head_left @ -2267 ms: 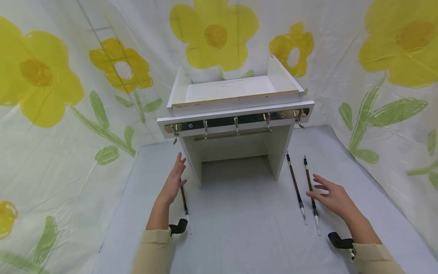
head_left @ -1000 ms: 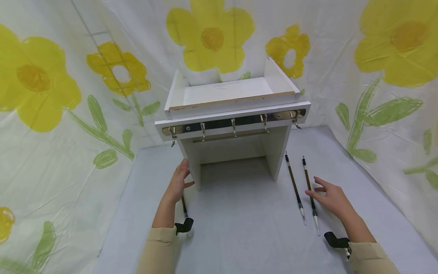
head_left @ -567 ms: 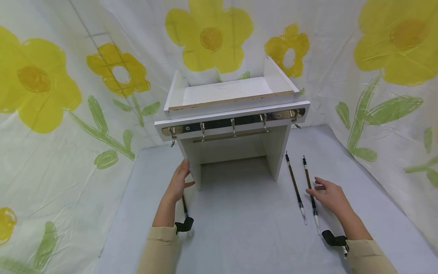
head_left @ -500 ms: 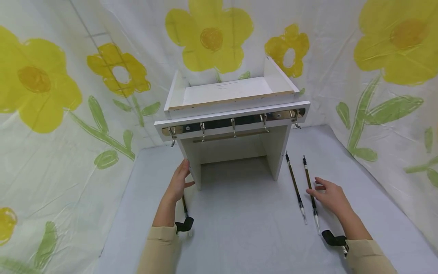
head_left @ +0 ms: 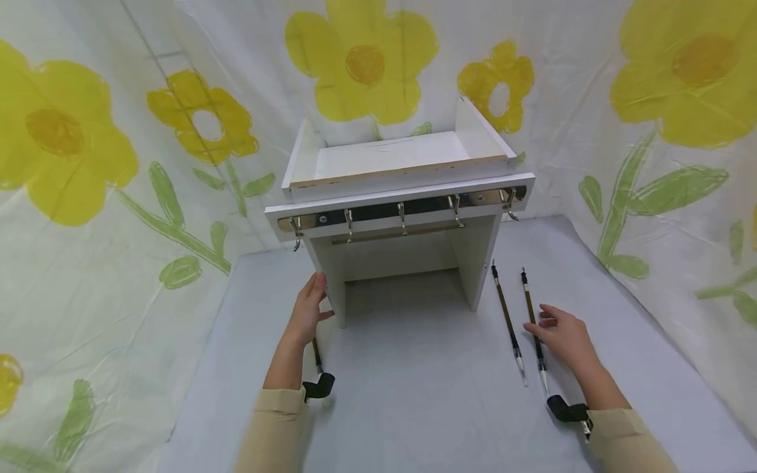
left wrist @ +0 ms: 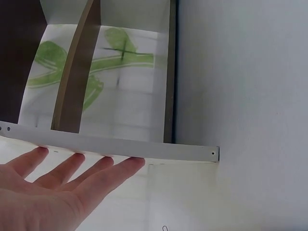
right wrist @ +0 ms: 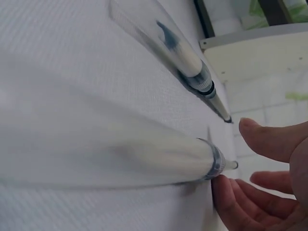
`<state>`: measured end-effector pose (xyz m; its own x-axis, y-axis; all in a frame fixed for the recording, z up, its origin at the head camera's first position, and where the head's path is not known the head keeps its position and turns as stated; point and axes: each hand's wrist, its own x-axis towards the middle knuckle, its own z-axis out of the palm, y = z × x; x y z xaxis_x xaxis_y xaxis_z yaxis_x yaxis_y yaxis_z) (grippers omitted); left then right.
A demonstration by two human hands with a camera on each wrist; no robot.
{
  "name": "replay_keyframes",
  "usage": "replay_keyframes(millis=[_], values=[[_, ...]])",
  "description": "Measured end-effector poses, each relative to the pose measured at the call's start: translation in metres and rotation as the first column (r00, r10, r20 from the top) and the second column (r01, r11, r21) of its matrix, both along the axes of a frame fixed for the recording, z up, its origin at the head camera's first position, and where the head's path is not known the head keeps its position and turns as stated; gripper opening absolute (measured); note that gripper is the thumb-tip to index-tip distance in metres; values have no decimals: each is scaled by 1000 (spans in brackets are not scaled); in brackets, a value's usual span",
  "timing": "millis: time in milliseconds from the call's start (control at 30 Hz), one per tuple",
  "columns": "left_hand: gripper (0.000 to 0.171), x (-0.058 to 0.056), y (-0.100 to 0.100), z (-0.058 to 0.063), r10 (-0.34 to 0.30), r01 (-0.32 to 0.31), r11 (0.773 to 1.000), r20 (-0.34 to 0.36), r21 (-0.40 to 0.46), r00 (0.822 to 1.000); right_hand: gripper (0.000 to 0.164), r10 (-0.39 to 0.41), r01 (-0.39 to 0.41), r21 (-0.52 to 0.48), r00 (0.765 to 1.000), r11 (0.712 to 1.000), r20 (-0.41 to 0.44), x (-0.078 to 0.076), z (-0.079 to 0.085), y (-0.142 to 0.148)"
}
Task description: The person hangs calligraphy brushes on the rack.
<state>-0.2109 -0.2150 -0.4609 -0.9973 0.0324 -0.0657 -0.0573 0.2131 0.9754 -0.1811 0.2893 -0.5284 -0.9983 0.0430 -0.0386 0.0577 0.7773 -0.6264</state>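
My left hand (head_left: 307, 310) is at the left side panel (head_left: 331, 276) of a white shelf unit. In the left wrist view, its fingers (left wrist: 103, 180) are spread and nearly straight, tips against the panel's edge. At the right, two calligraphy brushes with clear caps lie side by side. Over the outer brush (head_left: 529, 302) is my right hand (head_left: 564, 335), fingers loosely bent. In the right wrist view its fingertips are right at that brush (right wrist: 215, 161), the thumb apart above it. The inner brush (head_left: 505, 310) lies between that hand and the shelf unit.
A third brush (head_left: 317, 358) lies partly hidden behind the left wrist. Metal hooks (head_left: 402, 219) line a rail across the shelf unit's front, above its open lower compartment. A pale cloth covers the table (head_left: 414, 394); a flowered curtain (head_left: 201, 190) hangs behind.
My left hand has moved right from beside the shelf unit to touch its side panel. Lately my right hand has shifted slightly left over the outer brush. The brushes stay put.
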Motion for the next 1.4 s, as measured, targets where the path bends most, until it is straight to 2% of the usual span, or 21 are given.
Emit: replay_keyframes(millis=[267, 700, 933, 967, 1167, 1200, 1400], values=[[77, 0, 0, 0, 9, -9, 1000, 2, 23, 1000, 76, -3, 3, 13, 1000, 1000, -5, -4, -2, 0], [74, -2, -1, -2, 12, -12, 1000, -6, 6, 1000, 76, -15, 16, -20, 1000, 1000, 17, -3, -3, -4], [71, -1, 0, 0, 15, -15, 999, -4, 52, 1000, 76, -28, 29, -26, 998, 999, 51, -3, -1, -4], [71, 2, 1, 4, 11, -11, 999, 0, 51, 1000, 76, -26, 28, -27, 998, 999, 50, -3, 0, -4], [69, 3, -1, 6, 3, -4, 998, 19, 56, 1000, 73, -9, 11, -27, 999, 1000, 44, -3, 1, -5], [69, 1, -2, 2, 7, -8, 998, 16, 57, 1000, 73, -7, 8, -27, 999, 1000, 45, -3, 1, -5], [72, 0, 0, 1, 11, -11, 999, 9, 42, 1000, 72, -5, 8, -40, 998, 999, 63, -4, 3, -2]])
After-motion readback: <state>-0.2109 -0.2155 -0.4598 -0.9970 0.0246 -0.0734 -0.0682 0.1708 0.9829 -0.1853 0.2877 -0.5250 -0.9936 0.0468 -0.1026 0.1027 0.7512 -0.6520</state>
